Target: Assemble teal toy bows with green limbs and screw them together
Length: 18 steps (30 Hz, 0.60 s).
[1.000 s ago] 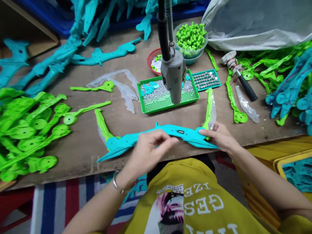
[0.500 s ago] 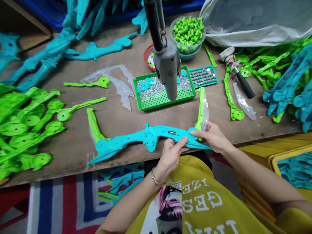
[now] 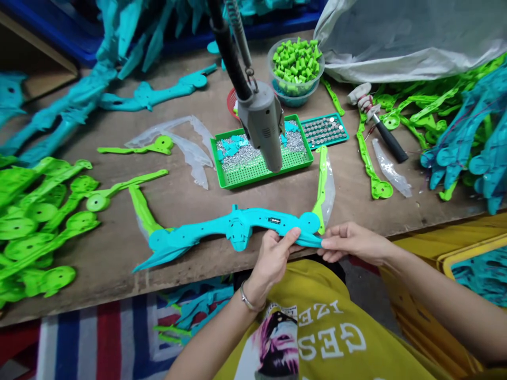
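A blue plastic toy bow lies along the table's front edge, with a green arm at its left end and another green arm at its right, each backed by a clear plastic piece. A small dark slot with metal in it shows right of the bow's middle. My left hand is closed on the bow's right half, thumb on top. With thumb and fingers my right hand pinches the bow's pointed right tip.
An electric screwdriver hangs above a green tray of screws. Behind stands a bowl of green pieces. At right lies a hammer beside green and blue parts. Green parts are heaped at left.
My left hand has come down from above the bow's middle and closed on its right half. My right hand has slid from the right joint to the bow's tip.
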{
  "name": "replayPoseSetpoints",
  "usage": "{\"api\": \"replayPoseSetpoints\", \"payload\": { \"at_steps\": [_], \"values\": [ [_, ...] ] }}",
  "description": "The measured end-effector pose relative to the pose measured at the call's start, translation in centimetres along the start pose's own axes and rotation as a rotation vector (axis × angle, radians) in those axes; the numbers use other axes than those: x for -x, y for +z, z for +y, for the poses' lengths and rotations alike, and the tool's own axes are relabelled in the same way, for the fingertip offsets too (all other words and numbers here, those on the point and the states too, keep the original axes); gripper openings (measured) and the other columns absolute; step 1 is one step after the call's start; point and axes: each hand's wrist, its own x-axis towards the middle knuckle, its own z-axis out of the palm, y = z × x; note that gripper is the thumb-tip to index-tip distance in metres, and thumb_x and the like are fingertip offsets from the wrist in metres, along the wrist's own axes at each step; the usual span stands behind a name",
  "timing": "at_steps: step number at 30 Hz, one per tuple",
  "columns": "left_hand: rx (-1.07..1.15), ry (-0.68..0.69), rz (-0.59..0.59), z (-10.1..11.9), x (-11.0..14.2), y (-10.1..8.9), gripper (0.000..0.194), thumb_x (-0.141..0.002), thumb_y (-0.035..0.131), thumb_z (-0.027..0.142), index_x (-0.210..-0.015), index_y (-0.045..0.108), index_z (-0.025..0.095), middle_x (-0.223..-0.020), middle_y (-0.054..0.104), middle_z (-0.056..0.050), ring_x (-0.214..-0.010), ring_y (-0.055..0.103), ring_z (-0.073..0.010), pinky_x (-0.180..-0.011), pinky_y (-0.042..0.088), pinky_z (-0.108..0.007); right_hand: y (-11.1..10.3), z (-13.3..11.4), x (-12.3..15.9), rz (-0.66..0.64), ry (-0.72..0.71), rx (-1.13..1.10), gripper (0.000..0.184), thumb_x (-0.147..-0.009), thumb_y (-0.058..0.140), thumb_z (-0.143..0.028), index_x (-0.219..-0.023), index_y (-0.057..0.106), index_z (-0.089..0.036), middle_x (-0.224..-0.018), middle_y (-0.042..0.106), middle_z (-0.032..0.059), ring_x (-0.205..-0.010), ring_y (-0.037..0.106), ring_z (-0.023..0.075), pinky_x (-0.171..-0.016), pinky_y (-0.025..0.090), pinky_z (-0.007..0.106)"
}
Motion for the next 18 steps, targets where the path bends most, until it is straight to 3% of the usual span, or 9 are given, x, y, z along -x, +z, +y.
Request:
{"api": "replayPoseSetpoints", "payload": {
  "at_steps": [2, 6, 13, 18],
  "values": [
    [-0.006, 0.001, -0.013, -0.1, 0.0, -0.1, 0.044, -0.064, 0.089, 0.047, -0.08, 0.066, 0.014, -0.082, 0.077, -0.008, -0.082, 0.075, -0.0271, -0.082, 0.063, -0.046, -0.1, 0.4, 0.1, -0.01, 0.043, 0.02, 0.046, -0.062, 0.088, -0.052, -0.074, 0.07, -0.012, -0.074, 0.073, 0.0052, -0.061, 0.065, 0.0104, -0.063, 0.053, 0.025],
    [-0.009, 0.015, 0.028, -0.1, -0.1, -0.1, 0.047, -0.065, 0.089, 0.047, -0.087, 0.063, 0.014, -0.085, 0.077, -0.007, -0.08, 0.075, -0.0242, -0.081, 0.063, -0.044, 0.4, 1.1, -0.3, 0.025, -0.024, 0.009, 0.049, -0.061, 0.087, -0.056, -0.067, 0.064, -0.013, -0.06, 0.065, -0.0004, -0.048, 0.054, 0.0057, -0.048, 0.042, 0.02],
    [0.062, 0.022, 0.016, 0.1, -0.3, -0.3, 0.05, -0.068, 0.087, 0.049, -0.096, 0.058, 0.017, -0.085, 0.075, -0.002, -0.076, 0.073, -0.0182, -0.079, 0.063, -0.039, 2.0, 1.4, -0.2, 0.021, -0.092, 0.087, 0.052, -0.069, 0.079, -0.063, -0.079, 0.065, -0.014, -0.073, 0.07, 0.0034, -0.059, 0.06, 0.0096, -0.06, 0.049, 0.026],
    [0.071, 0.045, 0.01, 0.2, -0.4, -0.8, 0.053, -0.064, 0.09, 0.049, -0.093, 0.059, 0.017, -0.086, 0.076, -0.003, -0.082, 0.074, -0.0211, -0.083, 0.062, -0.039, 3.0, 1.3, 0.0, 0.06, -0.11, 0.146, 0.053, -0.065, 0.085, -0.054, -0.093, 0.067, -0.013, -0.077, 0.066, -0.0004, -0.066, 0.056, 0.0091, -0.063, 0.045, 0.024]
  ]
}}
